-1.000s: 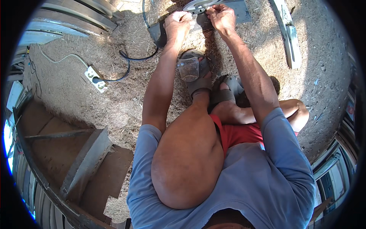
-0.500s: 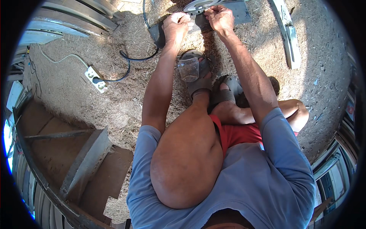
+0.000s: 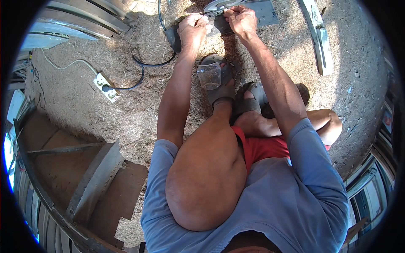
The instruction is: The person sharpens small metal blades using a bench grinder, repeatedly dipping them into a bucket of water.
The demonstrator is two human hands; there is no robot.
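Observation:
At the top edge, a machine with a pale round disc sits on a dark flat base, partly out of view. In front of the disc, my left hand is closed, its fingertips pinching one end of a thin dark strip. My right hand is closed too, fingertips at the strip's other end, close to the disc. The strip's exact kind is too small to make out. Below my hands, a clear plastic cup is by my sandalled foot.
A white power strip lies to the left, with a black cable leading toward the machine. Wooden boards are stacked at the upper left. A wooden beam lies at the right. A brown panelled wooden piece is at the lower left.
My right hand has shifted slightly left along the disc, nearer my left hand. The left hand has barely moved, and both still pinch the strip.

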